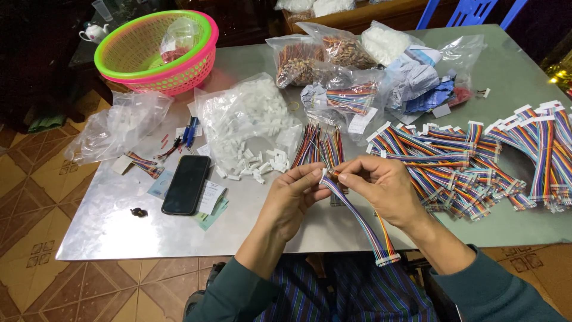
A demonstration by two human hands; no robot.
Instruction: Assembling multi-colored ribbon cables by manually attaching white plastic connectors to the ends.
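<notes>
Pinching the upper end of a rainbow ribbon cable between both hands, just above the near table edge. Left hand curling nearly closed, thumb and forefinger tips pressing together on the cable's top, where a small white connector housing seems to be sitting, mostly hidden by the fingers. Right hand also drawn in tight, fingertips nipping the loose wire ends just beside the left thumb; whether a single wire or several, not possible to tell. Cable trailing down and away from the hands toward the lap, ending in a white plug hanging free below the right wrist. Judging the piece as very light and limp, draping under its own weight, so needing support close to the working end rather than mid-length. Thin wires likely kinking or pulling out if tugged; insulation probably a little slick. Best hold looking like the flat band right behind the connector, with fingertips only. Lying beyond the right hand, a heap of finished harnesses; just past both hands, a fan of loose wires; off beyond the left hand, scattered white housings and a dark phone on the metal table.
</notes>
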